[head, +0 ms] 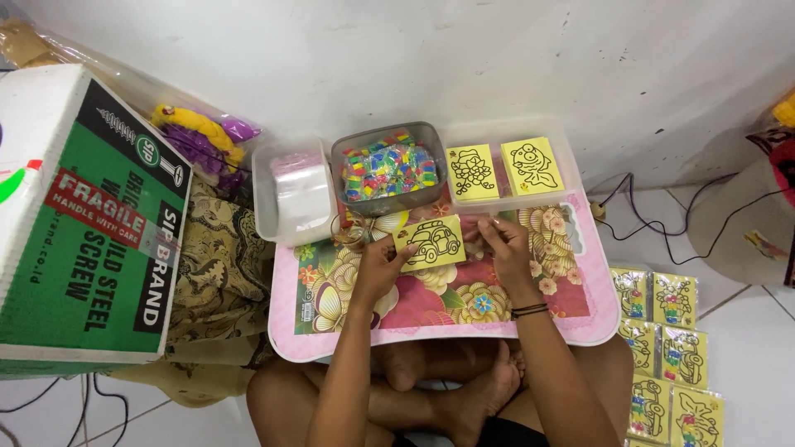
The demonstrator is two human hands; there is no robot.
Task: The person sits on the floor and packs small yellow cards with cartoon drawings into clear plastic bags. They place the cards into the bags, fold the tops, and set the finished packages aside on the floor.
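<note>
both hands, left hand and right hand, each have their grip pinched closed on an end of a yellow car card, holding it flat just above the flowered surface, face up toward the person. behind it the tub of coloured bits and the tray of yellow cards sit side by side within reach.

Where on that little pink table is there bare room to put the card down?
The front strip of the floral table, between the left hand and right hand and the near edge, is free. The back is crowded: white container, grey tub of colourful bits, tray of yellow cards.
</note>
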